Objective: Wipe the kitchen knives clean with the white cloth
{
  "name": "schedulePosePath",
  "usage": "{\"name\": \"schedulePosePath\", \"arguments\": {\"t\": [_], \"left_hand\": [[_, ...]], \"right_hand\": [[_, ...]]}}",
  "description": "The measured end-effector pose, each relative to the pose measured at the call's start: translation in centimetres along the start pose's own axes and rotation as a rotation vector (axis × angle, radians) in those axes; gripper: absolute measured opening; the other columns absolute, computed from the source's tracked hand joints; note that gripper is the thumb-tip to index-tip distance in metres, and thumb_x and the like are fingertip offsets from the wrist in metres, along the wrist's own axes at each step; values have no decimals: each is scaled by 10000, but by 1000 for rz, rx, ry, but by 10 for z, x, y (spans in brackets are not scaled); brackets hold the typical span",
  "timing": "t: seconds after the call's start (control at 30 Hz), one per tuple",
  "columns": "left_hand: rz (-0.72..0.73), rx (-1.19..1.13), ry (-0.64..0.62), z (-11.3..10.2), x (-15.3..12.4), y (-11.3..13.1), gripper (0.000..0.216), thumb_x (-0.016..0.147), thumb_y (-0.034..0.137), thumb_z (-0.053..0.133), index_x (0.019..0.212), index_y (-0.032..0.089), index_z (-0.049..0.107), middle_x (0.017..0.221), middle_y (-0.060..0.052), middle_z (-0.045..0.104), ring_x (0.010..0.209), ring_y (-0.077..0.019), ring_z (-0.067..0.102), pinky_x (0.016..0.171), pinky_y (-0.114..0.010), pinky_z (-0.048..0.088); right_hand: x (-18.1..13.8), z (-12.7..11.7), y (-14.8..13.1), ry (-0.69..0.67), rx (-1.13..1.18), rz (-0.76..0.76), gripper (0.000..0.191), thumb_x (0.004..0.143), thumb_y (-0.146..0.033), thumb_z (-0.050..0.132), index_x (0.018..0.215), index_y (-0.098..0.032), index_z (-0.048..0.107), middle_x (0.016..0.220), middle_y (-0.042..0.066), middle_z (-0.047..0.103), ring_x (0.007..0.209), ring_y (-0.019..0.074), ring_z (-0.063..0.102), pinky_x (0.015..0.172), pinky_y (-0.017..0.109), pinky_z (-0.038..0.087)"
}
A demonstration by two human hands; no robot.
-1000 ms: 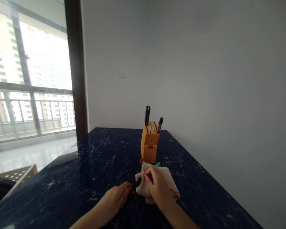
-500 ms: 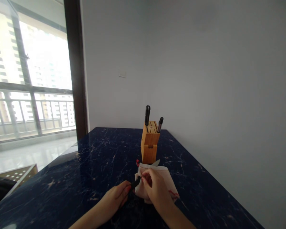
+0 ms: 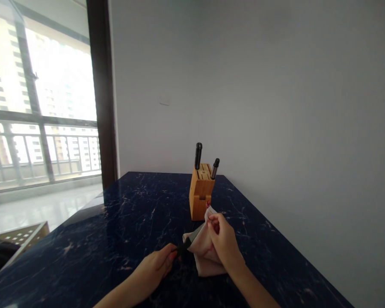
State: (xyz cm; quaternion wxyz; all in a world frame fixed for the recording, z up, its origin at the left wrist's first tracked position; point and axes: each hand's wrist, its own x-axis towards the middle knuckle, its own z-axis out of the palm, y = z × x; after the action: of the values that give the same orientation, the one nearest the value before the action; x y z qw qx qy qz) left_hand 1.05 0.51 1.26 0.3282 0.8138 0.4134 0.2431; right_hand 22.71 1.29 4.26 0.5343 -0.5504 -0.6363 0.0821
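My left hand [image 3: 162, 260] is closed around the black handle of a knife [image 3: 195, 233], whose blade points away and to the right. Part of the blade shows beside the cloth; its tip is hidden behind the fabric. Pinched in my right hand [image 3: 223, 239] is a whitish cloth [image 3: 208, 267] with red trim, draped over and along the blade. A small red tag or loop stands up at the cloth's top corner. Just beyond the hands, a wooden knife block [image 3: 201, 201] stands upright on the table.
In the block are a black-handled knife [image 3: 198, 155] and a tool with a black and silver handle [image 3: 215, 168]. The dark blue marbled table [image 3: 141, 205] runs along a grey wall [image 3: 291, 107] at right. Low at left is a crate-like thing with holes [image 3: 22, 235].
My right hand has moved forward and right along the blade, pulling the cloth with it. More blade near the handle is uncovered, and the tip is now covered. My left hand stays put.
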Motion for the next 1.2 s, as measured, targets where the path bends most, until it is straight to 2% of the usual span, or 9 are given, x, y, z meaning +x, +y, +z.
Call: {"name": "schedulePosePath", "arguments": {"t": [0.13, 0.3, 0.43, 0.63, 0.9, 1.2], "left_hand": [[2, 33, 3, -1, -1, 0, 341, 895, 383, 222, 876, 205, 512, 552, 57, 408, 510, -101, 396, 490, -180, 304], [34, 93, 18, 0, 0, -1, 283, 886, 345, 270, 887, 205, 517, 619, 39, 474, 554, -107, 434, 527, -186, 323], [24, 92, 38, 2, 0, -2, 276, 885, 327, 265, 889, 201, 510, 608, 39, 469, 549, -111, 438, 523, -190, 321], [24, 82, 32, 3, 0, -3, 252, 883, 317, 275, 900, 207, 501, 615, 40, 476, 544, -107, 432, 515, -187, 316], [15, -10, 50, 5, 2, -7, 289, 891, 357, 258, 867, 194, 495, 546, 62, 393, 494, -98, 375, 468, -184, 288], [29, -15, 48, 3, 0, -2, 302, 892, 383, 260, 861, 196, 495, 555, 63, 381, 507, -98, 363, 477, -186, 282]], "right_hand": [[6, -6, 8, 33, 26, 40, 118, 744, -260, 469, 819, -189, 526, 714, 25, 610, 657, 174, 578, 634, 291, 442], [7, -5, 13, 6, 69, 110, 118, 746, -277, 469, 814, -192, 513, 678, 17, 610, 640, 180, 587, 613, 291, 447], [2, 1, 8, -23, -6, 40, 90, 742, -232, 460, 798, -196, 520, 711, 24, 613, 653, 177, 581, 636, 297, 446], [-18, 19, -11, -158, -116, -84, 115, 740, -149, 450, 785, -185, 549, 790, 50, 608, 759, 189, 574, 689, 303, 443], [-26, 22, -25, -219, -32, -98, 213, 729, -70, 455, 858, -175, 588, 870, 52, 610, 841, 185, 557, 772, 309, 423], [-26, 18, -28, -211, -65, -42, 143, 673, -51, 478, 663, -167, 561, 722, 46, 594, 724, 185, 563, 679, 306, 435]]}}
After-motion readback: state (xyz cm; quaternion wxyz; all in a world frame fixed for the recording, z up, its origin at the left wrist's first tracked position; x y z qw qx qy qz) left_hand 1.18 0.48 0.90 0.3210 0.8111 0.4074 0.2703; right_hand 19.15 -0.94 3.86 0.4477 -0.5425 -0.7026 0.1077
